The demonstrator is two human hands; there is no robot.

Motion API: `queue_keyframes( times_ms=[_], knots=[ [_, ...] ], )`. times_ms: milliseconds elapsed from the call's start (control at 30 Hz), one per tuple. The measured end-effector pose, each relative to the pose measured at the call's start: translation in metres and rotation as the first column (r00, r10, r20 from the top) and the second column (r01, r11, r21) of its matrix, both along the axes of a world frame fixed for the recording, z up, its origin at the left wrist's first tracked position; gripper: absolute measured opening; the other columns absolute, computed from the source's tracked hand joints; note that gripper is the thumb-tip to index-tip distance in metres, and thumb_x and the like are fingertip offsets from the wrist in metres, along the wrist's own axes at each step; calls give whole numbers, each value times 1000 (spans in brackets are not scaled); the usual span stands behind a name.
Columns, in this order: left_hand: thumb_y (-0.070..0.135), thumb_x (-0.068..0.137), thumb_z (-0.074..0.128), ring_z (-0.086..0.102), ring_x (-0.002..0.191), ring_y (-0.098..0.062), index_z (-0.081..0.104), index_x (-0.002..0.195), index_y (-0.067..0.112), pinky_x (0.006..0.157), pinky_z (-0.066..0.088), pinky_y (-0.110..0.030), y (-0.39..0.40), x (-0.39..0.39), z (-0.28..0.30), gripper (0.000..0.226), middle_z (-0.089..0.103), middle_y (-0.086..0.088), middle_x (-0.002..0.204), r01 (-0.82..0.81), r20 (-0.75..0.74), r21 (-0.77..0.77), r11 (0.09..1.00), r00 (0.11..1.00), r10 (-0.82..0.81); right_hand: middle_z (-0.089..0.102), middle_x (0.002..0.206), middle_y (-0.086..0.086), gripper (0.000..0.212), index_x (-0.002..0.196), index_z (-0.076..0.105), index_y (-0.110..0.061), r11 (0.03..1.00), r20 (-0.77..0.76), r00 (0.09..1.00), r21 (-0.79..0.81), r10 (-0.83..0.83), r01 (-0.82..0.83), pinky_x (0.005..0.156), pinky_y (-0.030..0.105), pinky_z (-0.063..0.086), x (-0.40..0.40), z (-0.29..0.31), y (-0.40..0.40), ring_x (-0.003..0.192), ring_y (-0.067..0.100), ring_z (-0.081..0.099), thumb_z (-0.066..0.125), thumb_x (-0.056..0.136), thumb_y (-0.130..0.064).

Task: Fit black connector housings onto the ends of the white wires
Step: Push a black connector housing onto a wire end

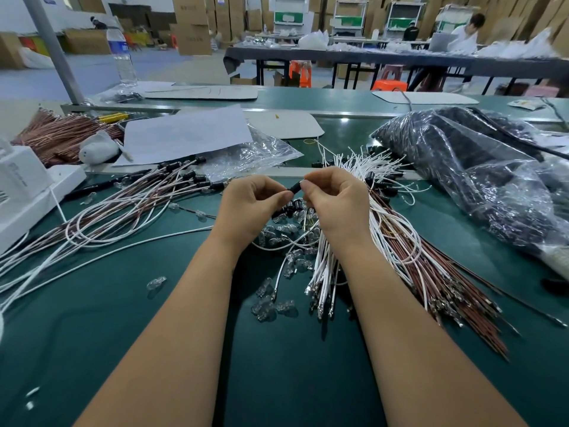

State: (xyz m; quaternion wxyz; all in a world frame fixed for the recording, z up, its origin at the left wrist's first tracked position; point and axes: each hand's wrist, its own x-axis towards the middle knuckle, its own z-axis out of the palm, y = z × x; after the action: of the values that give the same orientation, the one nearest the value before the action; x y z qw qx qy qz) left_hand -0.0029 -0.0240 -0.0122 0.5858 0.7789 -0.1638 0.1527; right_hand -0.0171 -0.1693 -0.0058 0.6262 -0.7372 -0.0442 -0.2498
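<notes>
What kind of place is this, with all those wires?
Probably a factory or assembly workshop. Bundles of white wires cover a green workbench, the hands hold a small black connector housing, and stacked cardboard boxes line the back wall.

A green table (pixel 129 303) carries loose white wires (pixel 332 266) and brown wires (pixel 431 272) toward its right side, finished wire assemblies (pixel 138 204) at left, clear glass bulbs (pixel 271 303) between them, a white machine (pixel 24 192) at the left edge, and bagged black connector housings (pixel 480 167) at right.
</notes>
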Motion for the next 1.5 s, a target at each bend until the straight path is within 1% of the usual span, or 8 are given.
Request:
queue_keyframes(
  times_ms=[167, 333, 467, 633, 933, 1000, 1167, 1500],
  knots=[
    [13, 81, 77, 60, 59, -7, 72, 82, 5, 58, 50, -20, -3, -2, 0, 10, 69, -4, 68, -37, 7, -13, 999, 999, 37, 64, 66, -8, 23, 73, 66, -21, 999, 0, 999, 2, 54, -54, 63, 21, 51, -1, -1, 5, 62, 5, 60, 69, 82, 0],
    [16, 80, 78, 61, 65, -17, 72, 82, 2, 61, 52, -29, -5, -5, 1, 15, 68, -13, 80, -69, 126, 63, 996, 990, 61, 68, 74, 16, 20, 71, 60, -17, 996, -14, 997, 23, 81, -80, 75, 49, 58, 0, -4, 7, 75, 33, 69, 71, 82, -4],
    [9, 80, 77, 62, 65, -32, 72, 82, 1, 62, 53, -41, -7, -5, 2, 10, 69, -16, 73, -43, 117, 70, 997, 993, 35, 67, 74, 18, 24, 70, 58, -17, 999, -37, 998, 31, 46, -45, 74, 53, 57, 3, -4, 7, 76, 38, 67, 72, 81, 0],
    [4, 80, 76, 66, 67, -15, 73, 87, 5, 68, 56, -37, -8, -6, 4, 8, 72, -10, 76, 14, 52, 38, 999, 999, -16, 68, 76, 7, 25, 81, 61, -24, 996, -38, 999, 82, 37, -34, 75, 47, 59, 4, -3, 7, 77, 29, 69, 71, 82, 0],
    [3, 86, 69, 65, 73, -39, 74, 92, 13, 74, 53, -54, -10, -2, 3, 13, 71, -23, 83, 31, 63, 47, 998, 997, -34, 70, 79, 9, 18, 82, 67, -16, 973, -65, 996, 225, 59, -43, 67, 25, 57, 3, 1, 4, 71, 19, 70, 71, 83, 1],
    [5, 87, 68, 62, 73, -42, 74, 90, 12, 72, 53, -51, -7, -1, 0, 10, 71, -22, 82, 14, 63, 35, 999, 998, -16, 71, 82, 9, 16, 89, 69, -12, 971, -59, 991, 211, 123, -109, 69, 23, 57, 3, 2, 3, 73, 15, 69, 72, 82, 1],
    [8, 88, 68, 54, 66, -14, 72, 89, 8, 63, 46, -30, -4, 2, -2, 4, 68, -16, 77, -4, 49, 57, 998, 999, 1, 68, 81, 3, 16, 90, 69, -16, 991, -62, 989, 36, 133, -130, 73, 24, 56, 4, 0, 5, 73, 11, 64, 73, 81, -3],
    [13, 88, 69, 55, 60, -7, 69, 81, 21, 59, 46, -16, 1, 3, -4, 10, 67, 1, 69, -106, 83, 99, 989, 992, 98, 63, 67, -1, 16, 79, 63, -16, 987, -155, 981, 126, 119, -100, 72, 35, 57, 4, -4, 2, 63, 13, 62, 65, 89, -4]
  ],
)
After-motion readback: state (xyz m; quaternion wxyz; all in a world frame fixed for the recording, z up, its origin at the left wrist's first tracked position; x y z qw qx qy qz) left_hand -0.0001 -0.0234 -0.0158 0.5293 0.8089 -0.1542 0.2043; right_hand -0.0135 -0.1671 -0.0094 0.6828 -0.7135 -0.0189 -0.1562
